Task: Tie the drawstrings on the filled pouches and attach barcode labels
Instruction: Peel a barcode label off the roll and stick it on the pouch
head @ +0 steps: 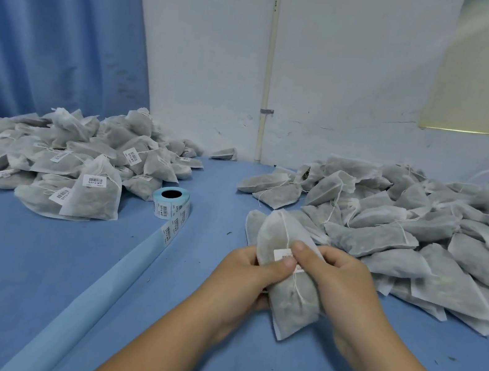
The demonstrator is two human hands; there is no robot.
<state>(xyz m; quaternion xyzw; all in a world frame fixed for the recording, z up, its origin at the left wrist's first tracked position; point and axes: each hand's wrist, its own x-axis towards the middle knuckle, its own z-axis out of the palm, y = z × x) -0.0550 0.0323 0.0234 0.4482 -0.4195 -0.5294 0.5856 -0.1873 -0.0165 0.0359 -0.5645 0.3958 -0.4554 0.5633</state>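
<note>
I hold one filled white mesh pouch [289, 301] just above the blue table, in front of me. My left hand [244, 278] grips its left side, thumb pressed on a barcode label [282, 253] stuck on the pouch's face. My right hand [337, 283] grips the right side, its thumb pressing the same label from above. A thin drawstring [286, 228] runs down the pouch. The roll of barcode labels [170, 203] stands to the left of the pouch, its strip trailing toward me.
A heap of labelled pouches [77, 162] covers the table's left back. A larger heap of unlabelled pouches [407, 233] fills the right. The blue table [27, 261] has a lighter backing strip [93, 296] running diagonally. A white wall and a blue curtain stand behind.
</note>
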